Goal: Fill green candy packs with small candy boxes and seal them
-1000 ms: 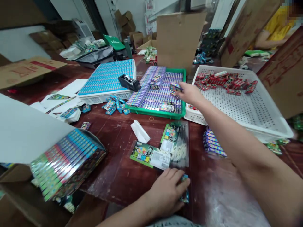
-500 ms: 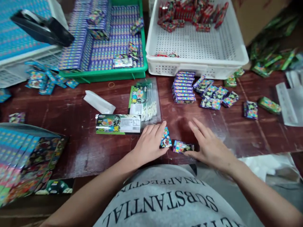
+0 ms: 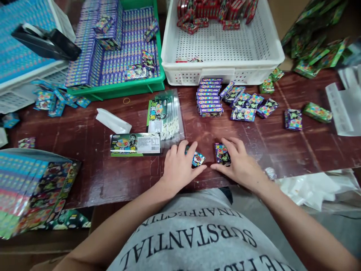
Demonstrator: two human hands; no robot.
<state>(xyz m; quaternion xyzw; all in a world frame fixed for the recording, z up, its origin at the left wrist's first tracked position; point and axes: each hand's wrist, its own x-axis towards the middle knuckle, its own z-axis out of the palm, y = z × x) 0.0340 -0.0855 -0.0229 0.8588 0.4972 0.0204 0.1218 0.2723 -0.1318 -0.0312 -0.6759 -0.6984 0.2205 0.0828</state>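
Turned since half a second ago, the purple packet (image 3: 221, 154) now points lengthwise away from you instead of crosswise, and your right hand (image 3: 243, 163) has come closer around it. It lies on the worktop (image 3: 126, 180), your forefinger beside its right edge and your thumb reaching past its near end; those fingers are spread, though you cannot tell whether they press on it. Just to its left, apart from it, a blue packet (image 3: 198, 159) shows between the forefinger and thumb of your left hand (image 3: 179, 165), partly covered; whether those fingers clamp it, you cannot tell. Farther out, you have a printed card (image 3: 134, 144) left of that hand, a purple stack (image 3: 210, 98) beyond, then the white basket (image 3: 201, 76) and green tray (image 3: 121, 91).
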